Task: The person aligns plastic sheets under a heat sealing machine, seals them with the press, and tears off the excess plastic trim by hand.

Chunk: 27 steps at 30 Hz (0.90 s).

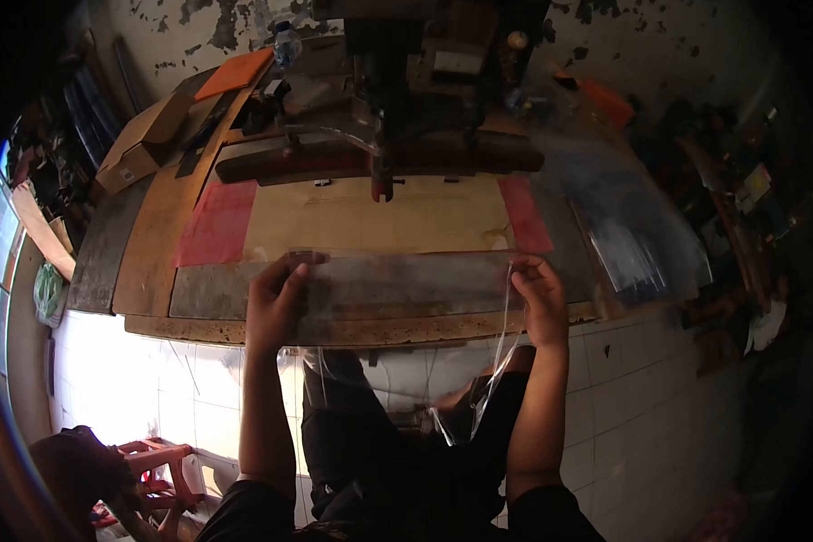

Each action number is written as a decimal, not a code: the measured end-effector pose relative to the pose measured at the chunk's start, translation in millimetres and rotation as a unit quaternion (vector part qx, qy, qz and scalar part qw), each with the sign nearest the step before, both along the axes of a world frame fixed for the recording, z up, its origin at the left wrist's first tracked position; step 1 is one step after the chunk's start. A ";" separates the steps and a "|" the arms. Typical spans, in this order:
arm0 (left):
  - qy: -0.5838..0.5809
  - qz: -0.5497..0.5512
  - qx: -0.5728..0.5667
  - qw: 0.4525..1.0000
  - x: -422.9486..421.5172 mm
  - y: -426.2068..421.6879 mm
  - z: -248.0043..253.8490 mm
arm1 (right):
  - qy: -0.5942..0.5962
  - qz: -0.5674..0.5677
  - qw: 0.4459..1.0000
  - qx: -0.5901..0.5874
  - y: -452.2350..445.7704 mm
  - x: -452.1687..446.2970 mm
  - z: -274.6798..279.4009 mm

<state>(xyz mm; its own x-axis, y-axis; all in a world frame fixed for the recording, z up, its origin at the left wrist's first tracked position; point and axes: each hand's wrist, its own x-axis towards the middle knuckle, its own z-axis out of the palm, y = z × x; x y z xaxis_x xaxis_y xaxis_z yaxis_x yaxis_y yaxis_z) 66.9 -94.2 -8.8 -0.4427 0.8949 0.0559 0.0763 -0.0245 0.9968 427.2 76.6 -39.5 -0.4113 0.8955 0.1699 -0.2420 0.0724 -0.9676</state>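
Stretched between both hands is a clear plastic sheet (pixel 406 285), its lower part hanging over my lap with shiny folds on the right. My left hand (pixel 278 294) pinches the sheet's upper left corner, and my right hand (pixel 540 294) grips the upper right corner. The sheet's top edge lies near the front edge of a yellowish pad (pixel 379 217), which has red pieces (pixel 217 224) at its ends. Above the pad is a long dark press bar (pixel 289 161) of a machine, apart from the sheet.
Stacked clear plastic sheets (pixel 628 248) lie on the table's right side. A cardboard box (pixel 144 144), an orange folder (pixel 235 74) and a bottle (pixel 286 43) stand at the back left. Another person (pixel 77 474) is low at left, beside a red stool (pixel 158 461).
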 end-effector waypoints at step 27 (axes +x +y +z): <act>-0.008 -0.049 0.099 0.994 -2.7 5.3 -14.6 | 0.009 -0.017 1.000 0.019 -4.1 -1.3 5.0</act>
<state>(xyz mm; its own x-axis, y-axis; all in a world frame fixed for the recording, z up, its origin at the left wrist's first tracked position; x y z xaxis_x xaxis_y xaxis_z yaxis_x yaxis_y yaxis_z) 64.2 -88.9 -23.4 -0.3554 0.9064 0.2281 0.0481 -0.2260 0.9729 425.9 72.6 -34.5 -0.3780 0.9013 0.2115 -0.2555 0.1180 -0.9596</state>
